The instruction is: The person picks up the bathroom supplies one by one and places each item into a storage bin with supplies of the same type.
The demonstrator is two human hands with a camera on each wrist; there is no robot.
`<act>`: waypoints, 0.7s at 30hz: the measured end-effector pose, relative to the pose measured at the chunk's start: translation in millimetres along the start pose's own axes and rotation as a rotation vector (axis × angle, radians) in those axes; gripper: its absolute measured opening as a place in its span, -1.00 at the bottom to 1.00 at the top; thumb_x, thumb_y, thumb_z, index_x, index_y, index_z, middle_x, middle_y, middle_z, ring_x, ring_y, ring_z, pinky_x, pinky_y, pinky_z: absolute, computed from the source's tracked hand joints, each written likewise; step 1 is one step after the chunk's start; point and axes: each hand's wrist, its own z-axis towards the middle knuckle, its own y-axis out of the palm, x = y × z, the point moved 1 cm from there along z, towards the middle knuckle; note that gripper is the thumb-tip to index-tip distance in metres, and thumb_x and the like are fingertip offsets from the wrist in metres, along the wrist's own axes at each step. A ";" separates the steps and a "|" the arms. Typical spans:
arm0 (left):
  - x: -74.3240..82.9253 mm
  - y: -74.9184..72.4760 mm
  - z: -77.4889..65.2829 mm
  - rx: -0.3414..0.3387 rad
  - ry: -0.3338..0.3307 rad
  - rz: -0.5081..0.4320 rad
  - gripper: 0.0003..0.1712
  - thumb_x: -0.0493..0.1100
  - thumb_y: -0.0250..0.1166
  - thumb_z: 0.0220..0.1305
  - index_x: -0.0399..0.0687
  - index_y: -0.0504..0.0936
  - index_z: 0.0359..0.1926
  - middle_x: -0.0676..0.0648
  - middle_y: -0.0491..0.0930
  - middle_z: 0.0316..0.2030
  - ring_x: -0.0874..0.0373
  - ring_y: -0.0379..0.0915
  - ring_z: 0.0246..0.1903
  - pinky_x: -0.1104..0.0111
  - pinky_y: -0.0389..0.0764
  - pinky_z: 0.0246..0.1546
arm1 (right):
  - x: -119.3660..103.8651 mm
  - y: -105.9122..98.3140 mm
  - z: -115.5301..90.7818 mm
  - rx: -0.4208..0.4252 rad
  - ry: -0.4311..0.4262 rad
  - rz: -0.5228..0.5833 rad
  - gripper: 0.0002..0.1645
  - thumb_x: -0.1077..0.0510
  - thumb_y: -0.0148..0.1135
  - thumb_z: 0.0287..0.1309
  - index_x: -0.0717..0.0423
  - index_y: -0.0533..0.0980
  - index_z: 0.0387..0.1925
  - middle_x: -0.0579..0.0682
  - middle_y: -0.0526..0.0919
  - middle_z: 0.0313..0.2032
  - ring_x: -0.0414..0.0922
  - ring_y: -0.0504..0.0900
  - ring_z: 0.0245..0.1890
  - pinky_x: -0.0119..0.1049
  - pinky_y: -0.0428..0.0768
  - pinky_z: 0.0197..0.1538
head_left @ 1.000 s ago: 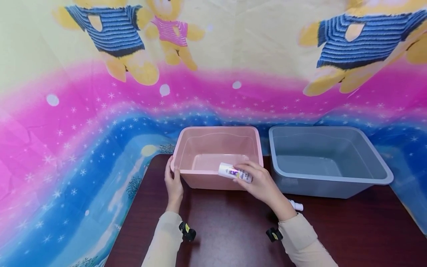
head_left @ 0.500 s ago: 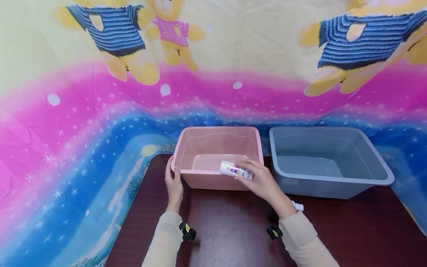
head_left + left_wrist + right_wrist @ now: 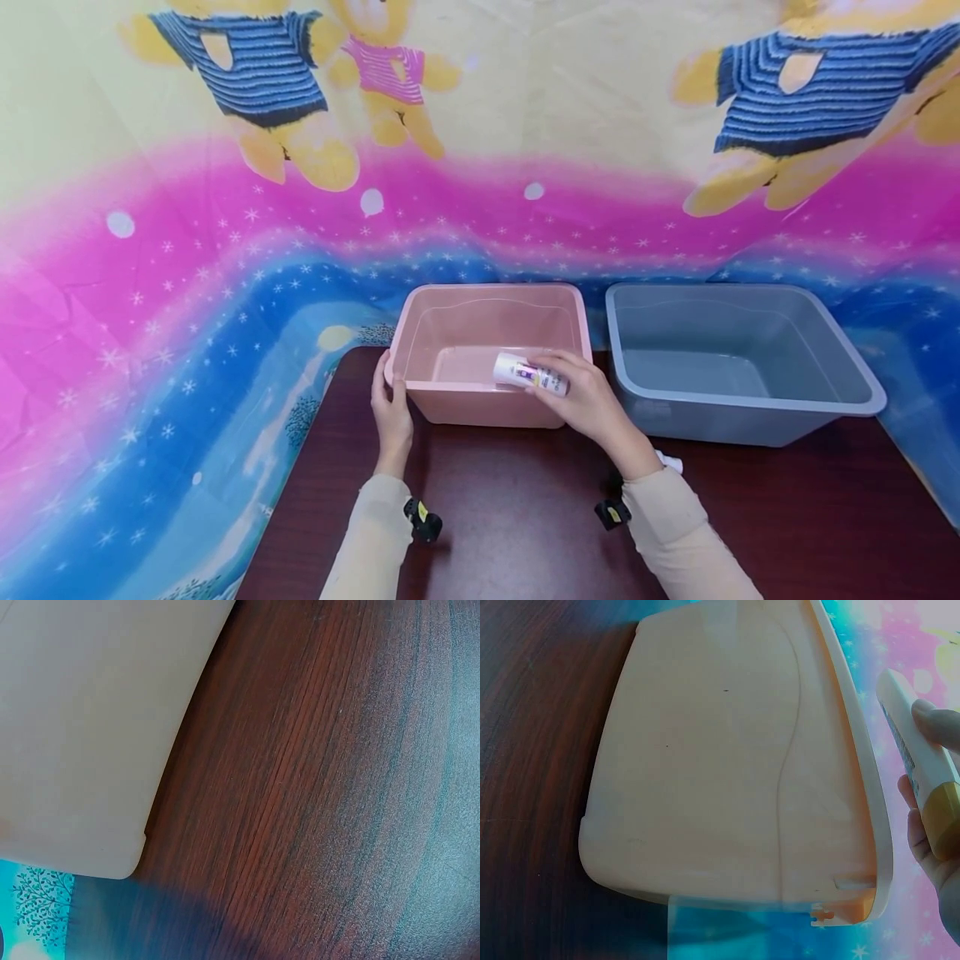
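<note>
My left hand grips the front left corner of a pink plastic bin, thumb on the front side and fingers round the left side. A small white bottle with a purple printed label is held in my right hand, between thumb and fingers. It lies nearly level and overlaps the bin's front rim in the head view. The right wrist view shows the bottle with a gold-coloured end, above the level of the rim. In the left wrist view only the bin's outer wall and the tabletop appear.
A grey-blue bin stands right of the pink one on the dark wooden table. Partly hidden behind my right forearm lies a white item. A printed cloth with bears hangs behind and to the sides.
My right hand has moved the bottle slightly up and away, further over the front rim of the pink bin. My left hand stays on the bin's corner.
</note>
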 end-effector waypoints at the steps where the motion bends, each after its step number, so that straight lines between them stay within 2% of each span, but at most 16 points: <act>1: -0.1 0.0 0.0 0.000 -0.001 -0.001 -0.46 -0.35 0.00 0.48 -0.28 0.27 0.44 -0.24 0.27 0.40 -0.05 0.21 0.35 0.22 0.30 0.28 | 0.6 0.0 0.6 0.000 0.000 0.002 -0.47 0.19 0.55 -0.01 0.11 0.65 0.07 0.06 0.63 0.05 -0.05 0.60 -0.06 -0.11 0.64 -0.13; 5: -0.7 -0.2 -0.2 0.001 -0.008 0.001 -0.46 -0.32 0.01 0.50 -0.27 0.26 0.44 -0.22 0.27 0.40 -0.05 0.21 0.35 0.32 0.33 0.24 | 2.7 1.0 2.9 0.003 0.002 0.008 -0.47 0.18 0.55 0.00 0.11 0.65 0.07 0.02 0.64 0.03 -0.06 0.61 -0.06 -0.13 0.63 -0.13; 13: -2.5 -0.7 -0.9 -0.001 -0.005 0.003 -0.46 -0.30 0.01 0.50 -0.30 0.25 0.44 -0.23 0.27 0.40 -0.05 0.20 0.36 0.36 0.33 0.23 | 5.9 3.7 5.8 0.012 0.019 0.031 -0.46 0.19 0.55 -0.02 0.13 0.65 0.07 0.02 0.65 -0.01 -0.08 0.61 -0.13 -0.18 0.62 -0.18; 21: -0.5 -0.4 -0.2 -0.010 -0.008 0.018 -0.45 -0.30 0.01 0.51 -0.27 0.23 0.45 -0.21 0.25 0.41 -0.05 0.19 0.37 0.16 0.28 0.33 | 5.1 6.3 9.5 0.001 0.081 0.052 -0.48 0.18 0.54 0.02 0.10 0.64 0.08 0.01 0.64 -0.02 -0.09 0.60 -0.15 -0.16 0.65 -0.14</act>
